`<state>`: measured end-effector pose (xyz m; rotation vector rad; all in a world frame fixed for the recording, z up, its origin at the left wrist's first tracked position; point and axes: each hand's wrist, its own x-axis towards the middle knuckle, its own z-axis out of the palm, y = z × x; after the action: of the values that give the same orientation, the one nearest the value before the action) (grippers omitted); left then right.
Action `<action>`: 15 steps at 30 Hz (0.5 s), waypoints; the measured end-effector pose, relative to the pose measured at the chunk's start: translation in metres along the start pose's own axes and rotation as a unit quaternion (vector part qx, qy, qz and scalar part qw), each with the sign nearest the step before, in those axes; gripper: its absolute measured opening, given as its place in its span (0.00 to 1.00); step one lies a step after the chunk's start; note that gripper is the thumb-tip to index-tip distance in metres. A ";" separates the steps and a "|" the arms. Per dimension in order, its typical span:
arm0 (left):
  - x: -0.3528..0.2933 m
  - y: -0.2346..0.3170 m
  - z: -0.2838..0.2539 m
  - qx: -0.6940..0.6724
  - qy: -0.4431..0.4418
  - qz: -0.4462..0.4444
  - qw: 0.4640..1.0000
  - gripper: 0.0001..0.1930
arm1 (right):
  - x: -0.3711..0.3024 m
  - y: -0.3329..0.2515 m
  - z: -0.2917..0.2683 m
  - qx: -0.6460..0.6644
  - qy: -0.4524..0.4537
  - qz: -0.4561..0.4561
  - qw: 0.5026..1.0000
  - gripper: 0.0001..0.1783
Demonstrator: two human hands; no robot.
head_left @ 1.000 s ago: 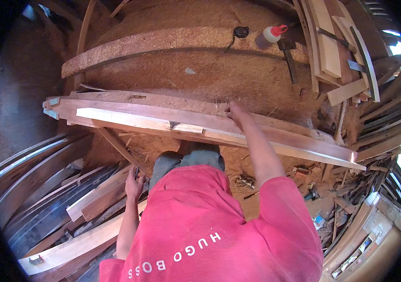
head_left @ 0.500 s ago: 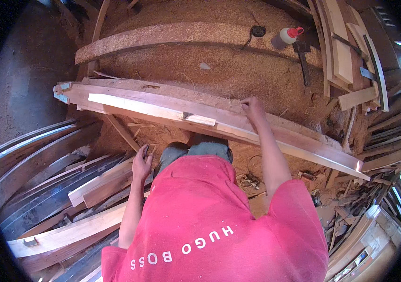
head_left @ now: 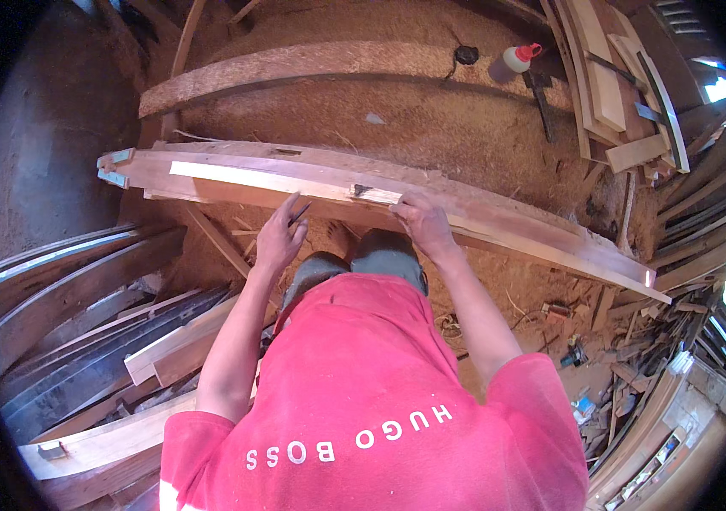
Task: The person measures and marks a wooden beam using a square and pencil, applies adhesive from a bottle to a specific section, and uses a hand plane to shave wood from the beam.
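Observation:
A long wooden beam [head_left: 499, 223] lies across the view, running from upper left to lower right. On it rests a thin pale wood strip [head_left: 235, 177], with a dark patch near its right end. My left hand [head_left: 278, 240] is closed around a slim dark pencil [head_left: 300, 212], at the beam's near edge beside the strip. The fingers of my right hand [head_left: 425, 225] pinch the strip's right end; the fingertips are partly hidden from above.
Beyond the beam, a curved plank [head_left: 295, 64] lies on sawdust near a red-capped bottle [head_left: 516, 61]. Boards [head_left: 605, 85] lean at the upper right. Timber [head_left: 159, 345] is stacked at the left. Scraps and a tangle of small items litter the ground at the right.
My left hand has risen with the pencil from beside my leg to the beam's near edge. My right hand has moved left and nearer, from the beam's far side to the strip's right end.

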<state>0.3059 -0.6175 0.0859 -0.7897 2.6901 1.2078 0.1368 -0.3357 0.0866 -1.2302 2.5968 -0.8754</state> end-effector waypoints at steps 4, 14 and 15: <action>0.020 0.015 -0.003 0.059 -0.028 0.067 0.996 0.38 | -0.003 0.003 0.010 -0.086 0.043 -0.006 0.995 0.10; 0.028 0.005 0.008 0.203 -0.120 -0.004 0.972 0.52 | -0.002 0.010 0.021 -0.126 0.083 0.108 0.983 0.38; 0.028 0.006 0.008 0.205 -0.122 0.001 0.971 0.52 | 0.001 0.010 0.026 -0.136 0.096 0.103 0.981 0.39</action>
<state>0.2775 -0.6208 0.0764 -0.5381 2.5982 0.6560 0.1388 -0.3433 0.0598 -0.9460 3.0140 -0.6439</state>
